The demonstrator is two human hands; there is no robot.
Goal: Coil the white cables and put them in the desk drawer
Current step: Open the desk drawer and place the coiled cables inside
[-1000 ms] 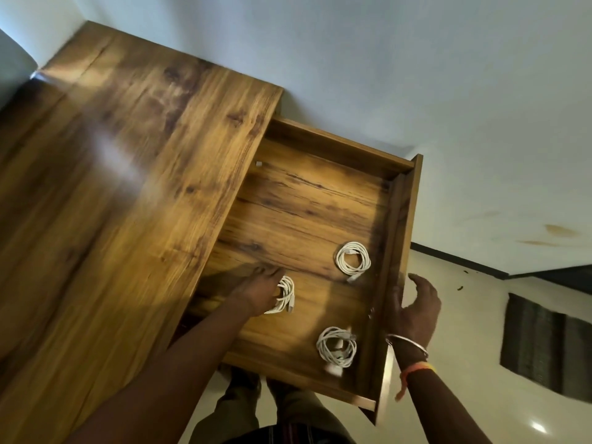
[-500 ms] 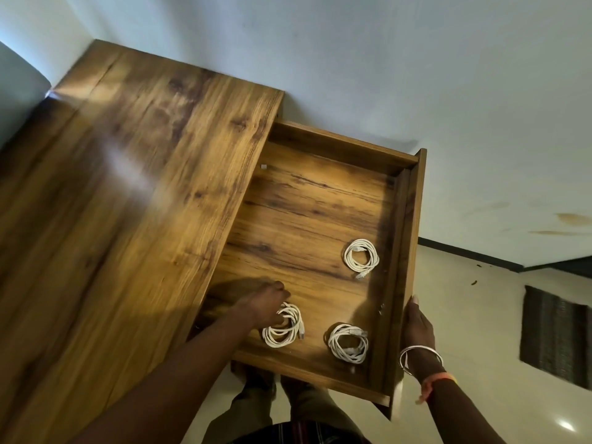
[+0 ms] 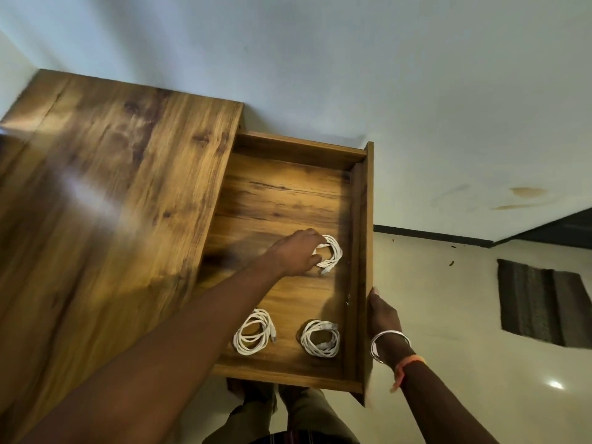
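Observation:
The wooden desk drawer (image 3: 294, 149) stands pulled out to the right of the desk top. Three coiled white cables lie on its floor. My left hand (image 3: 296, 253) reaches across the drawer, its fingers closed on the far coil (image 3: 333, 254). Two more coils rest near the drawer's near wall: one on the left (image 3: 254, 331), one on the right (image 3: 320, 338). My right hand (image 3: 382, 312), with a silver bangle and an orange thread at the wrist, grips the drawer's front panel from outside.
The wooden desk top (image 3: 96, 193) fills the left, against a pale wall. To the right lies a light tiled floor with a dark mat (image 3: 544, 299). My legs (image 3: 288, 415) show below the drawer.
My left hand let go of the near left coil and moved to the far coil. My right hand stays on the drawer front. The camera shifted.

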